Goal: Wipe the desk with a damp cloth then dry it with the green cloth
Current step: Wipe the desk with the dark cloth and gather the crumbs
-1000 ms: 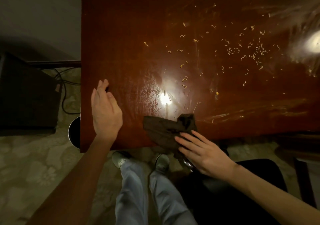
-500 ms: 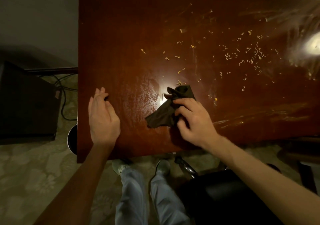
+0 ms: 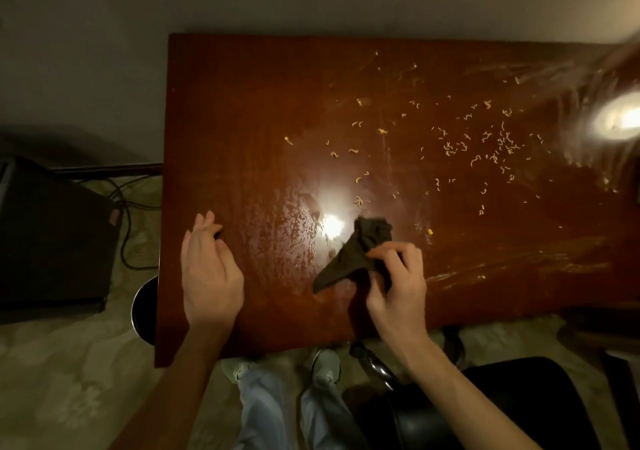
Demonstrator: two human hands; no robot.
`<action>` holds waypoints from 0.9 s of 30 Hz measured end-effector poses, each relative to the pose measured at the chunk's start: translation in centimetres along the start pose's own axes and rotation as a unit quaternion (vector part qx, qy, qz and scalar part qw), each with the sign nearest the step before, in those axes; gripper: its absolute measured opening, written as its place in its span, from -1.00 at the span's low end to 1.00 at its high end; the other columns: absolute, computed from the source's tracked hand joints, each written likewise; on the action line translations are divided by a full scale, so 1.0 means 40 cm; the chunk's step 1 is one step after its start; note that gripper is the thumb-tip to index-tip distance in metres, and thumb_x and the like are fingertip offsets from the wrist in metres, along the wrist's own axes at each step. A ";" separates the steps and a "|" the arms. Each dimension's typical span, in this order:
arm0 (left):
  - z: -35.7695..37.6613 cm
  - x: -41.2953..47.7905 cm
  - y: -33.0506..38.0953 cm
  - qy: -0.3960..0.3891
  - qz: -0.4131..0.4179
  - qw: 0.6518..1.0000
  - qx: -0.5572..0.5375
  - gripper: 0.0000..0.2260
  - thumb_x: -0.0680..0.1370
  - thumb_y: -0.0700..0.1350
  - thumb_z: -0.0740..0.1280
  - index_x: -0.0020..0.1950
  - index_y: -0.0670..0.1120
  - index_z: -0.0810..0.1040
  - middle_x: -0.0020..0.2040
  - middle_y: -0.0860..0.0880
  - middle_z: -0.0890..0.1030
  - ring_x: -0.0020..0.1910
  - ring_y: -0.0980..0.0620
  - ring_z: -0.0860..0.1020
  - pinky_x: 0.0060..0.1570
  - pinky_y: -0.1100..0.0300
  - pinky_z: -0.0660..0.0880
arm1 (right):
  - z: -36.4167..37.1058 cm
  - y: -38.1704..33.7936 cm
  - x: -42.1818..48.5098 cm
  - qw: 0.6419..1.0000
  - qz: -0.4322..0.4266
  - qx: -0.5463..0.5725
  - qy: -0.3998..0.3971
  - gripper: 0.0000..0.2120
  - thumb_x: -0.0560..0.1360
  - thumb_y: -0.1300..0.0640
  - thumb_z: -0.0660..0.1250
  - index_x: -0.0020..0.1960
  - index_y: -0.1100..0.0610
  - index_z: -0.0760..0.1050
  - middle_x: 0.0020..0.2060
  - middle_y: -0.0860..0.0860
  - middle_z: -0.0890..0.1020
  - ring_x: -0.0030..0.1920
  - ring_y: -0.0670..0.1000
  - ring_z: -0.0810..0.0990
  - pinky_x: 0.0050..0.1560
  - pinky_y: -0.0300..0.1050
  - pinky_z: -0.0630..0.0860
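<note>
1. Gripping the dark cloth (image 3: 356, 252) in a bunch, the right hand (image 3: 398, 287) has thumb and fingers curled round one end. The rest trails as a loose point toward the near left. The cloth lies on the desk (image 3: 242, 103), near its front edge and about midway along it.
2. Its colour is hard to read in this light. Since crumbs are still on the desk, this looks like the damp-wipe stage, with drying still to come.
3. A beaded wet patch (image 3: 298, 228) shines just left of the cloth, beside a bright reflection of a lamp.
4. Pale crumbs (image 3: 485, 141) are scattered beyond the cloth and to the right, thickest toward the far right. A single bit lies just to the right of the cloth.
5. To wipe well, the bunch would be better flattened under a spread palm, so more fabric meets the wood. Long overlapping strokes would gather the crumbs into one pile rather than flick them about.
6. The left hand (image 3: 209, 276) sits over the desk's left side, fingers straight and together, holding nothing. It could catch the crumbs at the edge.
7. A round bin (image 3: 143, 307) stands on the floor just beside the desk's left edge, handy for the sweepings.
</note>
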State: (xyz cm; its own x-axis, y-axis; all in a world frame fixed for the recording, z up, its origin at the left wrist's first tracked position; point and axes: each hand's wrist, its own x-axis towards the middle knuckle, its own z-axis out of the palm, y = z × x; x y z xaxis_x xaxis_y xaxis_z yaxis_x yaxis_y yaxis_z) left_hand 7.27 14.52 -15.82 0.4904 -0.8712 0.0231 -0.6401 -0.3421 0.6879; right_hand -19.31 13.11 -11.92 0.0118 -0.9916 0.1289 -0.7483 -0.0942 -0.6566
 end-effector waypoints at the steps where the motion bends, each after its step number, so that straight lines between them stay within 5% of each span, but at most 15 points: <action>1: 0.000 0.001 0.000 0.000 -0.001 1.000 0.001 -0.73 0.70 -0.29 0.14 0.37 -0.21 0.48 0.52 -0.12 0.46 0.61 0.02 0.27 0.63 -0.08 0.13 | -0.007 -0.008 -0.019 1.000 -0.007 0.005 0.003 -0.71 0.42 0.44 0.43 0.10 0.22 0.57 0.11 0.05 0.48 0.13 0.00 0.43 0.16 -0.31 0.44; 5: 0.003 0.003 0.001 -0.001 -0.002 1.000 0.003 -0.74 0.70 -0.30 0.14 0.35 -0.22 0.49 0.51 -0.13 0.47 0.60 0.00 0.28 0.62 -0.12 0.16 | 0.024 -0.020 -0.133 0.978 -0.059 -0.168 -0.106 -0.60 0.67 0.01 0.22 0.46 0.12 0.44 0.25 0.10 0.41 0.26 0.12 0.40 0.29 0.07 0.47; 7: 0.004 0.003 0.001 0.003 -0.003 1.000 0.004 -0.74 0.70 -0.31 0.14 0.35 -0.22 0.49 0.51 -0.13 0.47 0.60 0.00 0.28 0.61 -0.12 0.16 | 0.057 -0.006 -0.145 0.947 -0.094 -0.253 -0.172 -0.46 0.72 -0.10 0.05 0.63 0.09 0.21 0.44 0.11 0.36 0.49 0.19 0.30 0.52 0.20 0.28; 10: 0.008 0.003 -0.002 0.009 0.009 1.000 0.011 -0.75 0.69 -0.32 0.16 0.35 -0.24 0.49 0.49 -0.14 0.49 0.59 -0.03 0.30 0.60 -0.15 0.19 | 0.107 -0.020 -0.061 0.943 -0.072 -0.261 -0.190 -0.41 0.74 -0.14 -0.09 0.68 0.09 -0.05 0.65 0.08 0.08 0.66 0.13 -0.06 0.65 0.14 -0.07; 12: 0.008 0.005 -0.004 0.008 0.011 1.000 0.020 -0.75 0.69 -0.31 0.17 0.35 -0.25 0.49 0.48 -0.16 0.49 0.59 -0.05 0.31 0.59 -0.16 0.21 | 0.149 -0.043 0.027 0.947 -0.049 -0.265 -0.174 -0.39 0.73 -0.15 -0.12 0.68 0.12 -0.06 0.67 0.11 -0.05 0.66 0.16 -0.13 0.65 0.14 -0.09; 18: 0.009 0.007 -0.001 0.007 0.049 0.994 0.096 -0.63 0.68 -0.14 0.16 0.42 -0.26 0.49 0.49 -0.19 0.49 0.58 -0.11 0.33 0.58 -0.15 0.23 | 0.191 -0.064 0.117 0.951 -0.027 -0.265 -0.157 -0.42 0.72 -0.11 -0.06 0.68 0.09 0.04 0.67 0.11 0.00 0.66 0.19 -0.06 0.63 0.19 0.00; 22: 0.008 0.008 0.002 -0.026 0.113 0.981 0.159 -0.57 0.69 -0.07 0.15 0.55 -0.11 0.44 0.59 -0.12 0.38 0.64 -0.08 0.22 0.59 -0.17 0.18 | 0.150 -0.054 0.017 0.942 -0.056 -0.267 -0.195 -0.44 0.72 -0.12 -0.06 0.67 0.04 0.05 0.67 0.07 0.01 0.66 0.15 -0.10 0.63 0.20 0.00; 27: 0.013 0.016 -0.003 -0.055 0.117 0.974 0.186 -0.54 0.70 0.02 0.12 0.62 0.02 0.35 0.65 -0.06 0.26 0.67 -0.01 0.11 0.61 -0.16 0.12 | 0.209 -0.071 0.163 0.944 -0.067 -0.265 -0.186 -0.43 0.72 -0.12 -0.07 0.68 0.04 0.02 0.67 0.10 -0.01 0.66 0.19 -0.08 0.63 0.21 0.00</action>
State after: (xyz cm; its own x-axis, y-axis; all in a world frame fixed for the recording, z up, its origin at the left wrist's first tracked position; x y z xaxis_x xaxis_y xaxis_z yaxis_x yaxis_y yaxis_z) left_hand 7.35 13.83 -16.25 0.2526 -0.9660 0.0548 -0.9064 -0.2164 0.3628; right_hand -11.57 6.18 -15.44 0.2871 -0.9461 -0.1502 -0.9494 -0.2603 -0.1756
